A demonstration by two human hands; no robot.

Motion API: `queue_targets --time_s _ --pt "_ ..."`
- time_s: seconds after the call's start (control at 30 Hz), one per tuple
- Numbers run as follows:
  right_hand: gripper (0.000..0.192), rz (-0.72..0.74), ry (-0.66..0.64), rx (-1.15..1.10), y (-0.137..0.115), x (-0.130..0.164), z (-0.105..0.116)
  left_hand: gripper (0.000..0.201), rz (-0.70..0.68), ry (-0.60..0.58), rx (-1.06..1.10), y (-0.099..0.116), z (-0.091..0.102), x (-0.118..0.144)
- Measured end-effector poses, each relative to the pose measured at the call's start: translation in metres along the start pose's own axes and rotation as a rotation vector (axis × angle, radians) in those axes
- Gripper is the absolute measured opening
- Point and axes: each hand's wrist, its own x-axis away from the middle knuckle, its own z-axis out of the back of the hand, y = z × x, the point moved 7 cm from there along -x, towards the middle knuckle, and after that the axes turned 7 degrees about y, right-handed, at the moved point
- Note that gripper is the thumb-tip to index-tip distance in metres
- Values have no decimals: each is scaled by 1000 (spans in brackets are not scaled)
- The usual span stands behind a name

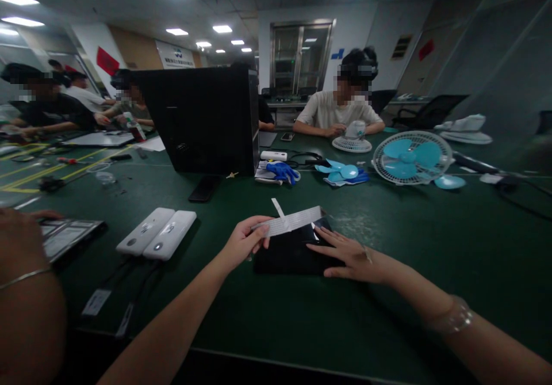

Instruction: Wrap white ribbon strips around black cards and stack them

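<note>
A pale grey flat ribbon cable [295,221] with fine lines along it and a short narrow branch is pinched at its left end by my left hand [248,240]. It slants up to the right above a flat black panel [284,256] lying on the table, whose exact kind I cannot make out. The cable's far end reaches the panel's upper right, where a shiny dark patch shows. My right hand [347,255] rests on the panel's right side, fingers spread, holding nothing.
Two white box-shaped devices [157,232] with cables lie to the left, near a co-worker's arm [30,293]. A black computer case [202,120] stands ahead, a phone [204,189] before it. Blue gloves [282,172], fan blades [338,171] and a fan head [411,157] lie beyond the panel.
</note>
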Motion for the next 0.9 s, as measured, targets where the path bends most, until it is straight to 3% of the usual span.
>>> queue_targets --time_s 0.1,0.17,0.33,0.43,0.53,0.73,0.8,0.9 --pt "76 -23 87 -21 13 5 5 42 33 11 46 -4 2 -2" --pt "75 -108 206 -54 36 13 14 43 53 7 77 -6 2 -2" --pt "60 -382 678 -253 110 50 53 45 93 -43 113 -7 -3 -1" --pt "56 -465 869 -345 123 66 72 43 101 -80 94 -5 -7 2" --pt "55 -369 883 -388 90 59 80 39 135 -112 53 -7 -12 3" --pt "65 89 521 -61 -40 15 51 37 169 -183 -18 -11 -20 6" --pt "57 183 498 21 -60 11 41 37 168 -222 -35 -13 -23 6" --pt "55 235 506 96 -62 11 33 39 198 -300 -82 -21 -27 7"
